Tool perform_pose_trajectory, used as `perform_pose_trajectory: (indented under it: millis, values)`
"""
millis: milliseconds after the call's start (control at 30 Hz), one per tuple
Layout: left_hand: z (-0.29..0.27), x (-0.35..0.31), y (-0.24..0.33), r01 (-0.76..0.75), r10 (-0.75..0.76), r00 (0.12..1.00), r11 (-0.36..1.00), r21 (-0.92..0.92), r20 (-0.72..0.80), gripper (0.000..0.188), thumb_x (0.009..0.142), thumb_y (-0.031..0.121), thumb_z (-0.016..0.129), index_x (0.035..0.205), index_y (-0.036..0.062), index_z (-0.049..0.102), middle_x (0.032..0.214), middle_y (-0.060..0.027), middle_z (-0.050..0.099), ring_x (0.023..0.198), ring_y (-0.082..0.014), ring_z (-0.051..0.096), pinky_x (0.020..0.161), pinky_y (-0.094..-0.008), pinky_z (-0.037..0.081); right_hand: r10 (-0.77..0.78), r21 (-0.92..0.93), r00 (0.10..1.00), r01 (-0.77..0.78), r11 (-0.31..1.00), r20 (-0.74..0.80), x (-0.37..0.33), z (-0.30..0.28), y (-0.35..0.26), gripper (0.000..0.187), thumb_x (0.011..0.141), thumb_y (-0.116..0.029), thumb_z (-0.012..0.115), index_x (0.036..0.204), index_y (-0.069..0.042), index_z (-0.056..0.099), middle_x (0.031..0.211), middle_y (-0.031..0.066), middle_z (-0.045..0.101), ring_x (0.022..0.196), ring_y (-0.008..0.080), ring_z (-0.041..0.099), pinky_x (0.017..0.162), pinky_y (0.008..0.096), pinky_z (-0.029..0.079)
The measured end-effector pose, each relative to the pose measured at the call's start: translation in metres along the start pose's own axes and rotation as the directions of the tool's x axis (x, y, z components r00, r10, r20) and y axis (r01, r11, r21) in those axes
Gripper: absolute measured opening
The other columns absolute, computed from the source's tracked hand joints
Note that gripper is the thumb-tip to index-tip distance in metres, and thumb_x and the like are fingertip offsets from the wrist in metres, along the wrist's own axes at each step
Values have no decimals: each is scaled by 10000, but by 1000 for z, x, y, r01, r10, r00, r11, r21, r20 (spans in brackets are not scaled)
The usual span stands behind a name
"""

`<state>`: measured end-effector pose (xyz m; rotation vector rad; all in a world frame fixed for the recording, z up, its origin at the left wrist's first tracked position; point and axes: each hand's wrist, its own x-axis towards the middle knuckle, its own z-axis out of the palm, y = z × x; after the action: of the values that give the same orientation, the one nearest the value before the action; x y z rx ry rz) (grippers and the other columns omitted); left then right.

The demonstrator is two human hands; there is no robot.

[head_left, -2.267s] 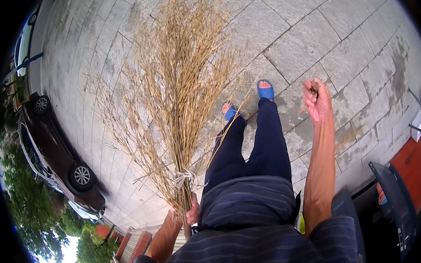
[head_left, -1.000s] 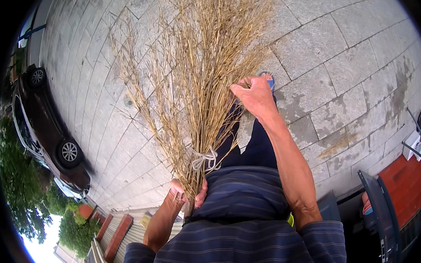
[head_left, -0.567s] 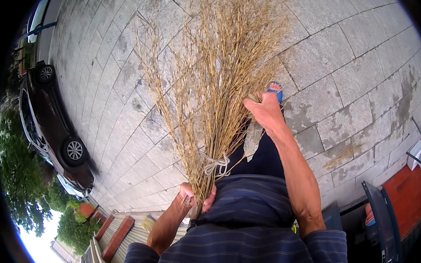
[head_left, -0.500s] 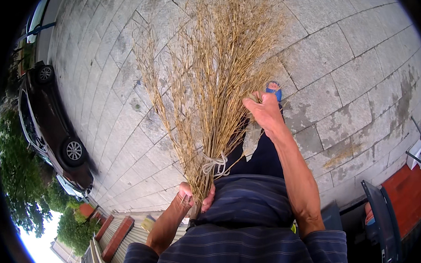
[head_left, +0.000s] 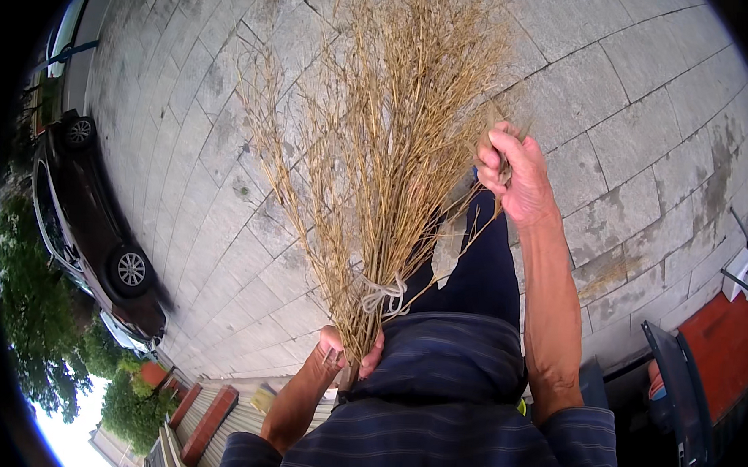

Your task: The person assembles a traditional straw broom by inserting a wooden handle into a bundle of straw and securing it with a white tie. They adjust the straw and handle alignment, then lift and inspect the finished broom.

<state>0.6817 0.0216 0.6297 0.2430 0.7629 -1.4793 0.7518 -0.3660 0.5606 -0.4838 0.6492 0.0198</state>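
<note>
A big twig broom (head_left: 383,141) of dry, straw-coloured stems fans out in front of my body, away from me. White cord (head_left: 381,296) is looped and knotted round its narrow lower part. Just below the cord, my left hand (head_left: 347,350) is closed round the bound base of the broom, low against my waist. At the right edge of the fan, my right hand (head_left: 519,175) makes a fist, with a blurred tuft of dry twigs (head_left: 504,115) sticking out of it. Part of what lies inside that fist is hidden by the fingers.
Grey stone paving (head_left: 643,104) lies under and around the broom. At the left stands a dark car (head_left: 95,227). To the right are a dark grey metal door-like panel (head_left: 677,380) and a red surface (head_left: 731,354). My legs (head_left: 482,264) are just behind the broom.
My right hand has moved outward to the right and slightly farther from my body, and its wrist has turned. A thin stem now trails toward it. My left hand stays on the broom's base.
</note>
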Motion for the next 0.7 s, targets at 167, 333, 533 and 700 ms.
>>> perform_pose_trajectory:
  millis: [167, 333, 533, 700]
  values:
    - [-4, -3, 3, 38, -37, 999, 998, 53, -8, 703, 514, 258, 702, 1080, -126, 537, 741, -250, 602, 600, -362, 618, 519, -415, 515, 65, -207, 988, -35, 978, 141, 23, 33, -27, 150, 827, -88, 652, 854, -92, 505, 768, 104, 650, 491, 27, 425, 374, 174, 252]
    - [-6, 2, 5, 40, -41, 999, 997, 72, 18, 713, 542, 244, 720, 1096, -157, 517, 760, -275, 596, 629, -377, 632, 541, -438, 546, 45, -330, 987, 9, 944, 155, 41, 57, -30, 162, 850, -119, 621, 958, -23, 548, 690, 12, 555, 497, 25, 381, 389, 185, 237]
    - [3, 2, 7, 64, -62, 998, 996, 65, -27, 717, 529, 228, 736, 1092, -162, 522, 762, -276, 602, 644, -376, 643, 557, -428, 564, -35, -420, 999, 47, 906, 37, 59, 63, -30, 242, 892, -178, 592, 1020, 28, 584, 715, -13, 499, 494, 34, 340, 391, 208, 245]
    - [7, 1, 9, 87, -77, 993, 990, 115, -89, 694, 479, 208, 708, 1062, -137, 553, 761, -250, 611, 617, -361, 633, 513, -416, 538, -49, -514, 999, 32, 857, -19, 65, 68, -33, 273, 884, -165, 628, 1047, 52, 605, 745, 54, 528, 468, 45, 349, 357, 186, 254]
